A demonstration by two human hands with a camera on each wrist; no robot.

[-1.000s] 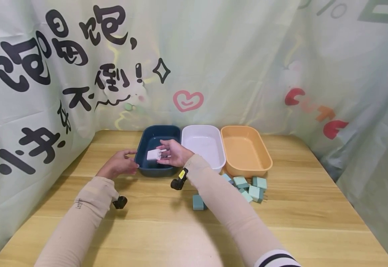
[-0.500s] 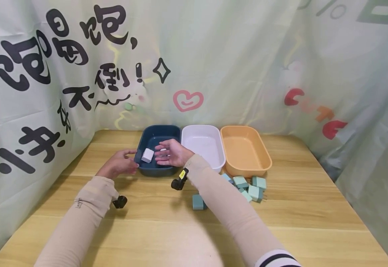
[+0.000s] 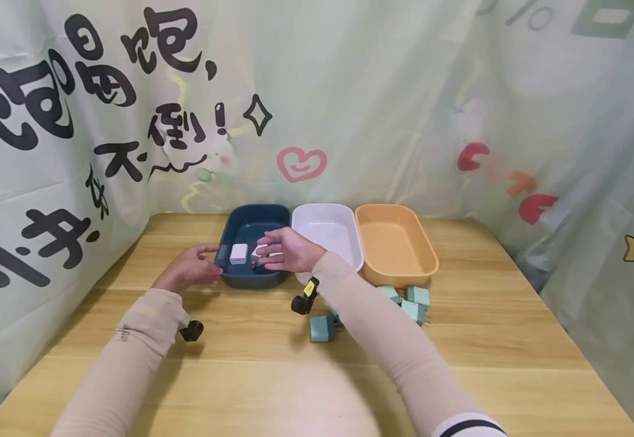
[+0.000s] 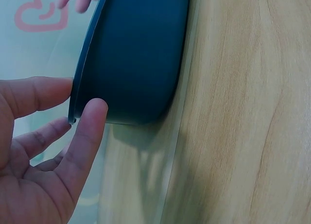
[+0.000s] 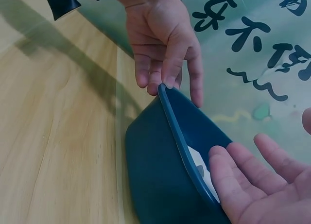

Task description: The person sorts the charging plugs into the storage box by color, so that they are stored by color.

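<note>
White block in navy tray, partly hidden behind right hand, both hands unclenched, left hand at tray rim

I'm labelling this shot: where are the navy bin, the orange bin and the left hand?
Navy bin (image 3: 250,234): head view, bare inside floor.
Orange bin (image 3: 395,246): head view, inside floor.
Left hand (image 3: 190,267): head view, back of the hand.

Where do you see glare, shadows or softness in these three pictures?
Head view: pale glare on the near part of the wooden table, soft shadows beside the left sleeve and right sleeve; left wrist view: dimmer, the pink heart faint and soft, a shadow beside the navy tray; right wrist view: also dimmer, a long shadow crossing the wood.
</note>
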